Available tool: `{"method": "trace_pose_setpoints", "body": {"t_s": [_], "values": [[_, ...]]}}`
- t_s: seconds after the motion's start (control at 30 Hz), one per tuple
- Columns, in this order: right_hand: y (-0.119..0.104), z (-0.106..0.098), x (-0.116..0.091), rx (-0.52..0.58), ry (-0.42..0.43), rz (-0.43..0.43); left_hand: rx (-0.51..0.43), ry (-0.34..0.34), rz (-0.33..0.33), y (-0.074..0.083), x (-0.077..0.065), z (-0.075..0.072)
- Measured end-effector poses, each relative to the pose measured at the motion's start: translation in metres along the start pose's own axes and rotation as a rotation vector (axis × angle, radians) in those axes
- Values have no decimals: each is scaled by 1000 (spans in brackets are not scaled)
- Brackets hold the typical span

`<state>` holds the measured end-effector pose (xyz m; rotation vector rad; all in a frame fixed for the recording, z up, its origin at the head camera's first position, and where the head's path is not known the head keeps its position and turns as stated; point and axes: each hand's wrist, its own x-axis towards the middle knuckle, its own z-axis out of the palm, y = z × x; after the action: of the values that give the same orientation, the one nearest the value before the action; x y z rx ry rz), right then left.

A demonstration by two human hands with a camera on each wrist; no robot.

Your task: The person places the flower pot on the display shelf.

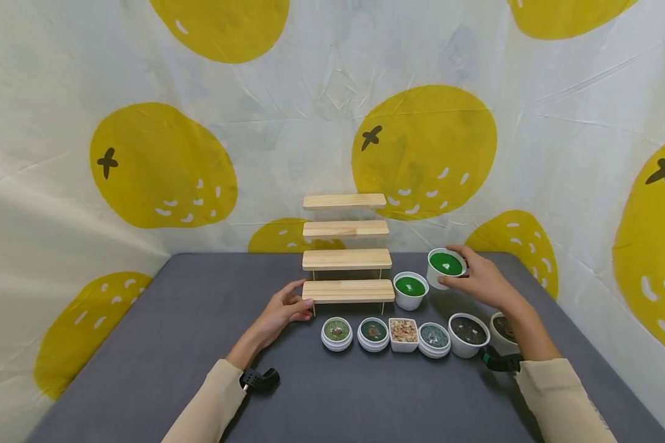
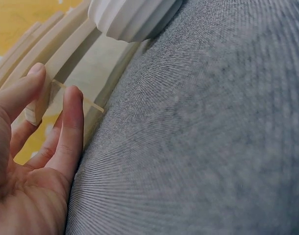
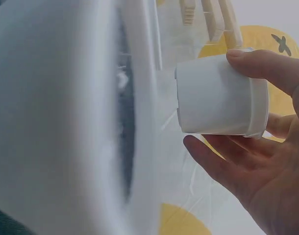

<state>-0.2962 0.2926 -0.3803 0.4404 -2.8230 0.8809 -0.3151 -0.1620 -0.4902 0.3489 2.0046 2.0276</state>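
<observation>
A four-tier wooden display stand (image 1: 348, 290) rises in the middle of the head view. My left hand (image 1: 284, 312) grips the left end of its lowest plank, fingers on either side of that end in the left wrist view. Up off the table, to the right of the stand, my right hand (image 1: 479, 280) holds a white cup (image 3: 213, 95) with a glossy green filling by its rim, thumb on one side and fingers on the other. A second green-filled white cup (image 1: 410, 299) stands on the table against the lowest plank's right end.
In front of the stand sit small round dishes (image 1: 337, 332) with green tops and a square dish (image 1: 404, 347) of beige bits. Two larger dark-filled white pots (image 1: 465, 351) stand below my right forearm. A fruit-patterned cloth (image 1: 294, 147) hangs behind the grey table (image 1: 199, 344).
</observation>
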Motion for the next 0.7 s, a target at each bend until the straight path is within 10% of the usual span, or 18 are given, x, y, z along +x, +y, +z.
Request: {"method": "trace_pose_setpoints", "body": {"t_s": [0.7], "values": [[-47, -18, 36, 20, -20, -30, -14, -7, 9, 2, -2, 0]]}}
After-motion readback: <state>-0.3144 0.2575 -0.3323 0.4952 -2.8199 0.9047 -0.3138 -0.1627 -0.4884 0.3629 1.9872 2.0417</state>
